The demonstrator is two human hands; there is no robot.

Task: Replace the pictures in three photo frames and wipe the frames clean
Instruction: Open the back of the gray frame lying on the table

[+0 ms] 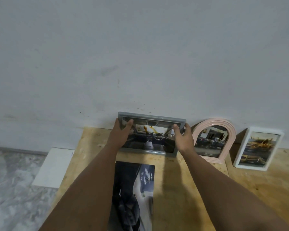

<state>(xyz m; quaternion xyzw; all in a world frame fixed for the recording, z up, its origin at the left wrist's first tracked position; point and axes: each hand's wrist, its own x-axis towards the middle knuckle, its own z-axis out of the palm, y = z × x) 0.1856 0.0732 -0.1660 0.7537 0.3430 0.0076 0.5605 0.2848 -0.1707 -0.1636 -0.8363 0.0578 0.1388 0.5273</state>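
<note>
The grey frame [150, 133] stands at the back of the bench [182, 180], leaning on the grey wall [140, 55]. Its long side runs left to right, from 9 o'clock to 3 o'clock, and its front looks toward the person. The picture in it shows the inside of a car.

The left hand [121, 133] holds the left end of the grey frame. Its thumb lies on the front and its fingers curl round the side. The right hand [183, 137] holds the right end the same way, thumb on the front and fingers behind the edge. Each grip is a pinch on the frame, one at each end.

At 3 o'clock from the grey frame, just beside the right hand, stands a pink arched frame [213, 140] with a truck picture. Further on at 3 o'clock stands a white frame [259, 149] with a yellow picture. Both lean on the wall.

At 6 o'clock from the grey frame, a dark loose picture [133, 194] lies flat on the bench between the two arms. At 8 o'clock a white board [54, 167] sits at the bench's left edge, over the marble floor [12, 189]
</note>
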